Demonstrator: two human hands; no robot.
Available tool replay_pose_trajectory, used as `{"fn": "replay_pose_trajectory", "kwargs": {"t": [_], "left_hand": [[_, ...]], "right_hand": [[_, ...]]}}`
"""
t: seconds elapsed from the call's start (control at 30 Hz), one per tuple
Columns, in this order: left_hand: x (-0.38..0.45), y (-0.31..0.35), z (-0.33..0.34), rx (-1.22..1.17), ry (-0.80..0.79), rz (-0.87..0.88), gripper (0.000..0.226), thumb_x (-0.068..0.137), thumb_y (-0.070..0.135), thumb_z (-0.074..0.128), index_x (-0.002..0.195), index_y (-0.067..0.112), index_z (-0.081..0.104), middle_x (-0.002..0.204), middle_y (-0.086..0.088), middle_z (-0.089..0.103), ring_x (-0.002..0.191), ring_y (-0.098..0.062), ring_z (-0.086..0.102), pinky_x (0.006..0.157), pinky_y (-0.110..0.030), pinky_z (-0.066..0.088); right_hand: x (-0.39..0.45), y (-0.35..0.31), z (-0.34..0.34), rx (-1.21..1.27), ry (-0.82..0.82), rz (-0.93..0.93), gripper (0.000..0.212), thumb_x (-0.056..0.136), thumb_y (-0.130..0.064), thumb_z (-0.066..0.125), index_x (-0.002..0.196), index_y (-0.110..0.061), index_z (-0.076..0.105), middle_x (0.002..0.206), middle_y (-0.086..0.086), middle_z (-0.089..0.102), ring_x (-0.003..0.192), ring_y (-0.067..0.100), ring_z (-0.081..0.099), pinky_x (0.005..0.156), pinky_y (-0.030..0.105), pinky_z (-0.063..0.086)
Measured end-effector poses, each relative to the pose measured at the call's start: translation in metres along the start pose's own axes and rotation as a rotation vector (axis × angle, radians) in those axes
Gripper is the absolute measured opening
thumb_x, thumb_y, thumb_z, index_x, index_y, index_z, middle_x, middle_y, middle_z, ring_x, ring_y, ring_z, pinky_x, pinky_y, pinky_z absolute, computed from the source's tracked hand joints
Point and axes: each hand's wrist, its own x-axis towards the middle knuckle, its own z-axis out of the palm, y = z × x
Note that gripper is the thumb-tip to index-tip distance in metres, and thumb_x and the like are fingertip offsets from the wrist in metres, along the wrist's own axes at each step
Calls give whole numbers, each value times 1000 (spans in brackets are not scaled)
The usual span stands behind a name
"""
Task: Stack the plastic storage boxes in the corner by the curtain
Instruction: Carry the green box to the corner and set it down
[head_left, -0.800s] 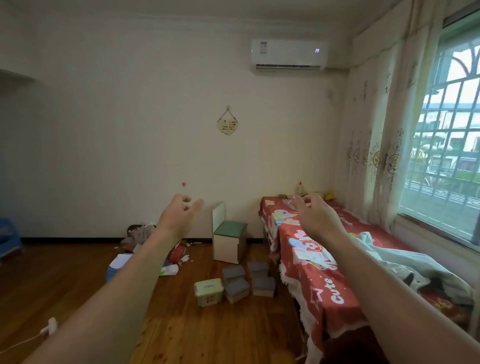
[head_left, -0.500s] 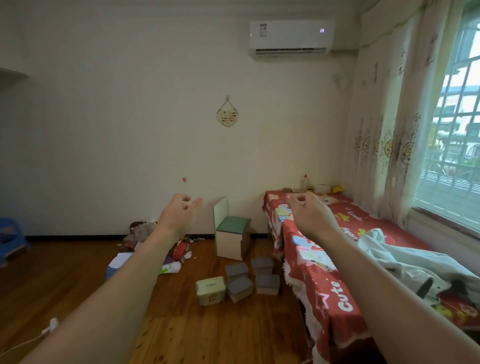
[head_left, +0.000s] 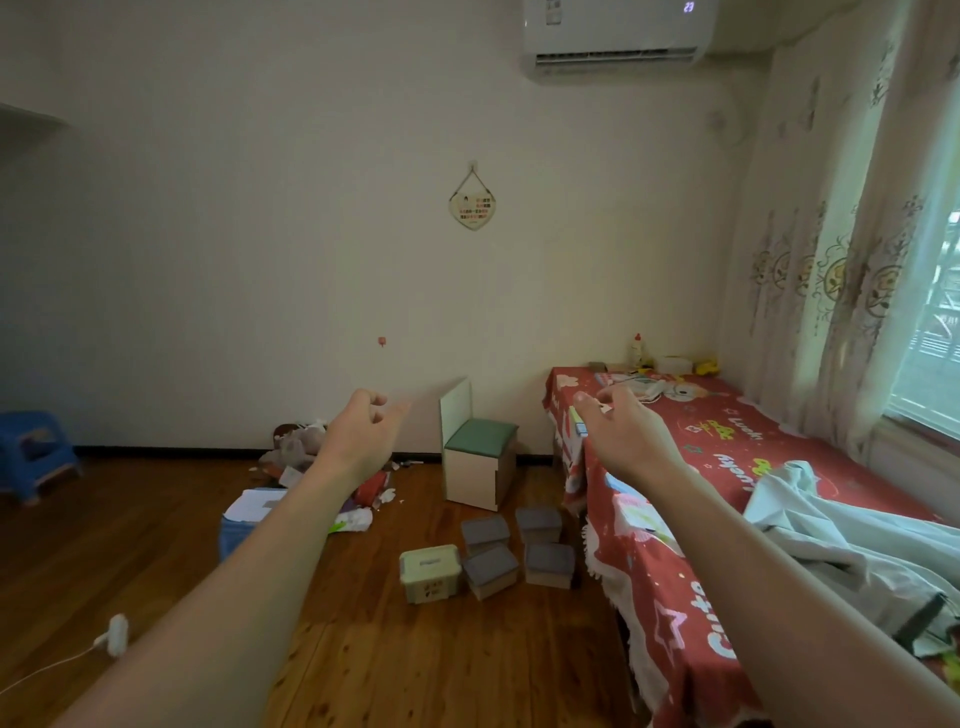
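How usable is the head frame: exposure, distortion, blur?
Head view: window blown out at the right edge, room dim and warm; wide-angle stretch on both forearms and the air conditioner; left hand and right hand slightly soft; grey-lidded boxes small but legible.

Since the earlier views the wearer has turned leftward and drawn nearer, so the window (head_left: 940, 312) slides mostly out of frame, the air conditioner (head_left: 618, 36) reaches the top edge, and the floor boxes (head_left: 488, 558) appear closer.
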Motion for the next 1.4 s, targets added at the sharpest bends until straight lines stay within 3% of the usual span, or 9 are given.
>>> {"fn": "replay_pose_trajectory", "kwargs": {"t": [0.2, 0.3, 0.47, 0.7, 0.9, 1.07, 1.2, 1.3, 1.4], "left_hand": [[50, -39, 11, 0, -8, -41, 48, 96, 53, 48, 128, 18, 46, 112, -19, 64, 105, -35, 62, 83, -41, 53], [87, -63, 15, 42, 0, -41, 49, 96, 53, 47, 129, 17, 47, 102, -12, 65, 94, -28, 62, 72, -36, 48], [150, -95, 16, 61, -17, -47, 55, 94, 58, 47, 132, 18, 46, 109, 1, 61, 106, -21, 56, 92, -43, 49], [239, -140, 12, 70, -55, -59, 57, 94, 59, 47, 134, 19, 45, 115, 2, 59, 106, -18, 54, 83, -36, 44], [288, -165, 16, 75, -61, -67, 54, 94, 55, 48, 134, 18, 46, 119, -3, 61, 110, -20, 56, 88, -40, 48], [324, -183, 35, 74, -81, -73, 53, 95, 56, 48, 133, 19, 46, 120, -4, 61, 109, -21, 58, 85, -39, 50], [354, -197, 62, 68, -104, -97, 54, 93, 57, 49, 133, 20, 45, 121, -4, 60, 108, -21, 60, 89, -42, 52], [381, -206, 88, 70, -105, -92, 55, 94, 57, 50, 134, 20, 45, 121, -2, 60, 107, -19, 61, 84, -37, 50], [411, -209, 117, 80, -102, -98, 54, 94, 57, 50, 133, 21, 45, 120, -2, 60, 107, -19, 60, 80, -34, 48]], "right_hand": [[42, -4, 43, -34, -20, -17, 54, 100, -54, 38, 136, -14, 46, 128, 8, 59, 107, 22, 53, 79, 32, 36], [72, -8, 74, -45, -24, -11, 55, 100, -54, 38, 136, -14, 46, 127, 9, 59, 103, 20, 52, 78, 32, 36], [121, -15, 124, -57, -36, 24, 58, 99, -55, 37, 138, -13, 45, 125, 11, 61, 109, 26, 55, 78, 33, 37], [186, -31, 197, -92, -41, 29, 58, 100, -55, 37, 140, -13, 44, 129, 12, 59, 115, 29, 55, 84, 35, 40], [222, -31, 238, -82, -83, 47, 63, 98, -59, 37, 140, -12, 41, 110, 6, 62, 101, 23, 59, 87, 38, 47], [255, -18, 263, -78, -108, 50, 68, 95, -64, 37, 142, -14, 40, 118, 6, 59, 116, 28, 56, 94, 43, 48], [289, 4, 287, -68, -105, 41, 68, 95, -64, 40, 141, -15, 43, 112, 2, 59, 114, 24, 56, 89, 38, 45], [320, 24, 303, -56, -108, 47, 67, 95, -64, 39, 140, -15, 43, 99, -5, 57, 101, 18, 56, 82, 35, 43], [358, 46, 317, -56, -127, 56, 69, 94, -65, 37, 141, -15, 42, 103, 2, 64, 100, 21, 60, 84, 39, 49]]}}
